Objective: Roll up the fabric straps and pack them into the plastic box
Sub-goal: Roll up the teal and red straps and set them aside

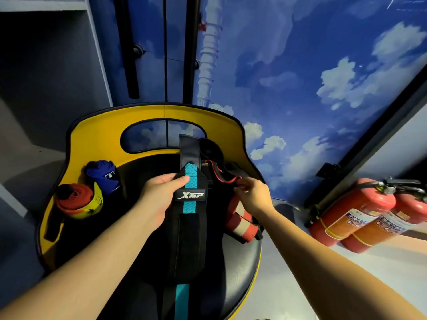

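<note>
A long black strap with a teal stripe and a white logo patch (190, 211) lies stretched along the black seat of a yellow-backed chair (97, 137). My left hand (159, 192) grips this strap near its upper end, thumb on the teal tip. My right hand (251, 195) pinches a thin red-edged black loop (221, 175) beside it. A red and cream strap (240, 221) lies bunched under my right wrist. A rolled blue strap (104, 177) and a rolled red-and-yellow strap (77, 202) rest on the seat's left side. No plastic box is in view.
Two red fire extinguishers (360, 215) stand on the floor at the right. A wall painted with sky and clouds (312, 77) rises behind the chair. Grey shelving (46, 65) is at the left.
</note>
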Demonstrator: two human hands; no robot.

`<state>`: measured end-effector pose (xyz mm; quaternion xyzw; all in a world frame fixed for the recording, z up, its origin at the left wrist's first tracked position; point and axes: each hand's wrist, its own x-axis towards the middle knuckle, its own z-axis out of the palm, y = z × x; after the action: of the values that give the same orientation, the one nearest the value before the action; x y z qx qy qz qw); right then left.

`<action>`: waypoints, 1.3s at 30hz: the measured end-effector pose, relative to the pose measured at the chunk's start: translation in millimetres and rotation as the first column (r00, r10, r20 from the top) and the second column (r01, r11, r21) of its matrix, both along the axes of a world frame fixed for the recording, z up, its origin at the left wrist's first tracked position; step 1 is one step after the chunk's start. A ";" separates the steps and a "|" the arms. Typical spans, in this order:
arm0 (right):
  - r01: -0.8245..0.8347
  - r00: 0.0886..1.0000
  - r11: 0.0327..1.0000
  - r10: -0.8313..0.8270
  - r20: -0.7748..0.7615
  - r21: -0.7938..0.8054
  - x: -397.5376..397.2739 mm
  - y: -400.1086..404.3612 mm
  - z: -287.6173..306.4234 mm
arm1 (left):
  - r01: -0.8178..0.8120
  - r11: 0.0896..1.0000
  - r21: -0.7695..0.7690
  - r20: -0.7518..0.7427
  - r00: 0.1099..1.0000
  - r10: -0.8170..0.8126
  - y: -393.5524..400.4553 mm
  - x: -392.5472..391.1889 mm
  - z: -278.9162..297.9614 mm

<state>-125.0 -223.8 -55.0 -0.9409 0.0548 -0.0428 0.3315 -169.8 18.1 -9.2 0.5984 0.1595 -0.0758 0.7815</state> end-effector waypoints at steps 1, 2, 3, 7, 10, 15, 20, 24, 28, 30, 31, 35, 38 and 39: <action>-0.038 0.999 0.999 0.038 0.031 -0.007 5.6 7.2 2.3 | -0.008 1.000 -0.006 -0.002 1.000 0.008 4.2 1.1 -1.6; -0.071 0.996 0.997 0.072 0.058 -0.016 11.1 14.8 4.8 | -0.020 1.000 -0.015 -0.007 1.000 0.019 8.5 1.8 -3.3; -0.094 0.993 0.995 0.096 0.076 -0.025 16.6 22.3 6.4 | -0.034 0.999 -0.023 -0.015 0.999 0.034 12.8 2.8 -5.0; -0.127 0.987 0.958 0.147 0.061 -0.256 36.1 45.3 4.9 | -0.073 0.996 -0.041 -0.037 0.997 0.072 25.0 7.0 -8.3; -0.147 0.980 0.763 0.200 0.013 -0.630 43.4 49.8 1.0 | -0.070 0.996 -0.048 -0.039 0.997 0.068 27.9 8.8 -9.5; -0.189 0.978 0.611 0.185 -0.093 -0.769 47.7 47.6 -2.5 | -0.061 0.997 -0.049 -0.047 0.997 0.059 30.0 11.7 -10.3; -0.143 0.966 0.744 0.248 0.071 -0.653 51.8 35.5 -9.2 | -0.051 0.998 -0.048 -0.044 0.998 0.048 30.9 10.9 -8.6; -0.196 0.950 0.875 0.281 0.134 -0.442 50.2 30.9 9.7 | -0.049 0.998 -0.040 -0.044 0.998 0.047 32.2 8.0 -7.4; -0.230 0.959 0.969 0.242 0.145 -0.093 41.2 35.7 44.2 | -0.053 0.998 -0.040 -0.031 0.998 0.051 34.0 5.0 -5.3; -0.194 0.980 0.941 0.176 0.087 0.278 35.0 42.4 67.7 | -0.069 0.997 -0.043 -0.020 0.997 0.068 37.0 4.0 -3.7; -0.190 0.981 0.868 0.189 0.048 0.459 32.4 45.3 78.7 | -0.081 0.996 -0.048 -0.016 0.997 0.080 39.1 3.5 -2.8; -0.209 0.948 0.534 0.315 0.037 0.819 32.1 53.4 108.3 | -0.131 0.989 -0.072 -0.013 0.991 0.130 51.8 3.2 1.0; -0.241 0.930 0.432 0.359 0.080 0.869 31.2 57.1 115.6 | -0.181 0.979 -0.091 -0.020 0.984 0.180 65.5 5.0 1.5; -0.243 0.922 0.434 0.381 0.068 0.867 28.6 56.5 113.2 | -0.196 0.976 -0.093 -0.022 0.981 0.195 69.6 5.1 1.5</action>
<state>-96.4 -167.3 58.2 -0.6420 -0.0836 0.1176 0.7530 -164.7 87.8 -7.7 0.5417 0.2187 -0.0099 0.8116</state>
